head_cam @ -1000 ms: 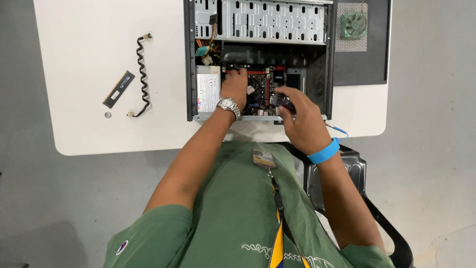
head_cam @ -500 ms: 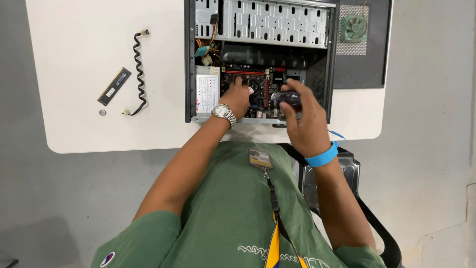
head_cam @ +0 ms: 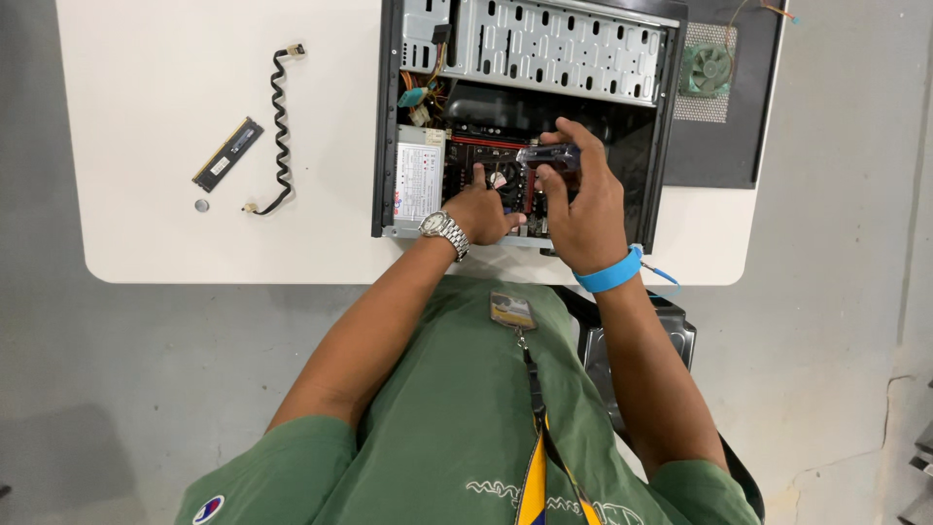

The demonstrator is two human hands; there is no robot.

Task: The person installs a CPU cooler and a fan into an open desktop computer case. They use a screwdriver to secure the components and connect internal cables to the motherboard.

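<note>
**Hand positions shifted inside the computer case**

The right hand [head_cam: 581, 209] has risen from the near edge of the open computer case [head_cam: 525, 117] toward its middle, and now holds the screwdriver handle [head_cam: 549, 154] level, higher over the red board [head_cam: 486, 156]. The left hand [head_cam: 483, 209] has drawn back slightly toward the case's near edge, fingers now curled.

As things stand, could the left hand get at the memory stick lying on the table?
Probably yes: the left hand is inside the computer case, but bare table lies open around the memory stick.
</note>
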